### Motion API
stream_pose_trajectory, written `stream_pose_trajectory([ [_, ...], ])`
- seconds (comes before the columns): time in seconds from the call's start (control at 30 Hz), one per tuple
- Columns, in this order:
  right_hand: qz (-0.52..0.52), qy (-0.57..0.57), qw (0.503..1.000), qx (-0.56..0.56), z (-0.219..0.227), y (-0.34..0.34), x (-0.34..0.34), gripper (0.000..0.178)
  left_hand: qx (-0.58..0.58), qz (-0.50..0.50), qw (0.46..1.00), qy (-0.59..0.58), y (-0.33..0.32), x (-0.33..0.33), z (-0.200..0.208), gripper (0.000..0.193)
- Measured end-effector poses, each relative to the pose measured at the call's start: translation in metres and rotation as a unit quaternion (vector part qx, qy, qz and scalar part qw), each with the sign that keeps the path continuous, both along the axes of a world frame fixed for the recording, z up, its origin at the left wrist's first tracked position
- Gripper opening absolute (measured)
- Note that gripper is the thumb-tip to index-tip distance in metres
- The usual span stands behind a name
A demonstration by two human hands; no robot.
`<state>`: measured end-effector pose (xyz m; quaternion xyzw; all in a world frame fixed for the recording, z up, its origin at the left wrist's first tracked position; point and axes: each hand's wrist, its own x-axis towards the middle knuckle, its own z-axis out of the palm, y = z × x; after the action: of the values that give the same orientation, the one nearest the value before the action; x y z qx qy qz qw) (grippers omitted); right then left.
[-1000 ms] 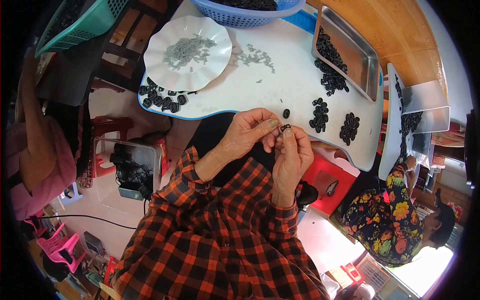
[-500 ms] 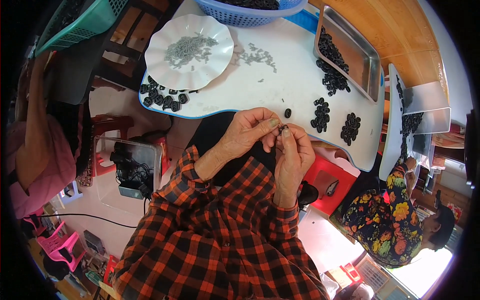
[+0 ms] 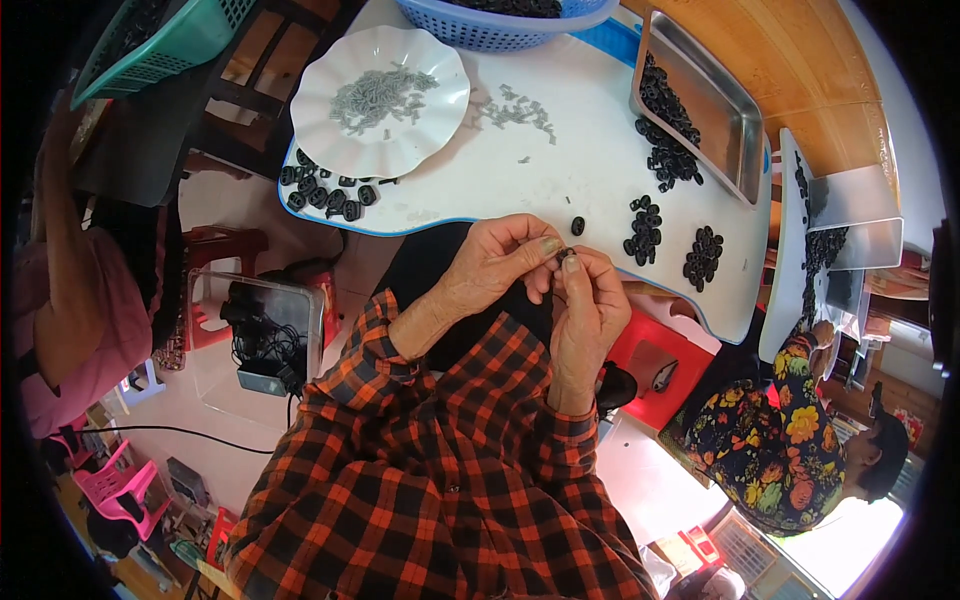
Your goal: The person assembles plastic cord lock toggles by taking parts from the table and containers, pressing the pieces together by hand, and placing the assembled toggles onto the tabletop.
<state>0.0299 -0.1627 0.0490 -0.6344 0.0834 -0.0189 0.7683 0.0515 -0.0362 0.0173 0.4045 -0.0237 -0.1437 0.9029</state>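
My left hand (image 3: 500, 262) and my right hand (image 3: 586, 305) meet at the table's front edge. Thumbs and fingertips of both pinch a small black part (image 3: 565, 256), largely hidden by the fingers. Just beyond them a single black oval part (image 3: 578, 226) lies on the white table (image 3: 480, 185). Off to the right are two small groups of black oval parts, one nearer (image 3: 643, 230) and one farther right (image 3: 703, 258). A white scalloped plate (image 3: 315, 110) at the left bears a heap of small clear-grey pieces (image 3: 385, 98).
More grey pieces (image 3: 520, 110) are scattered beside the plate. Black parts (image 3: 330, 198) lie along the table's left edge. A metal tray (image 3: 725, 110) holding black parts stands tilted at the right, and a blue basket (image 3: 490, 35) at the back. Other people sit left and right.
My hands stay in nearly the same place, fingertips shifting slightly around the small black part. The view has moved a little; the things on the table lie as before.
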Motion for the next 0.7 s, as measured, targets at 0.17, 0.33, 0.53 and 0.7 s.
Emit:
stream_pose_trajectory([
  [0.17,-0.011,-0.006,0.999,-0.03,0.0,0.001,-0.001,0.006,0.028,0.007,1.0,-0.01,0.0,0.0,0.002,0.019],
  [0.33,-0.023,-0.043,0.993,-0.104,-0.001,0.002,-0.002,0.005,0.061,0.025,0.998,-0.023,0.0,-0.001,0.007,0.018],
  [0.53,-0.015,-0.065,0.982,-0.176,0.009,0.005,-0.005,0.004,0.104,0.033,0.993,-0.052,0.003,-0.001,0.007,0.017],
  [0.7,-0.003,-0.132,0.965,-0.229,0.013,0.011,-0.006,0.005,0.113,0.031,0.991,-0.065,0.003,-0.006,0.007,0.016],
])
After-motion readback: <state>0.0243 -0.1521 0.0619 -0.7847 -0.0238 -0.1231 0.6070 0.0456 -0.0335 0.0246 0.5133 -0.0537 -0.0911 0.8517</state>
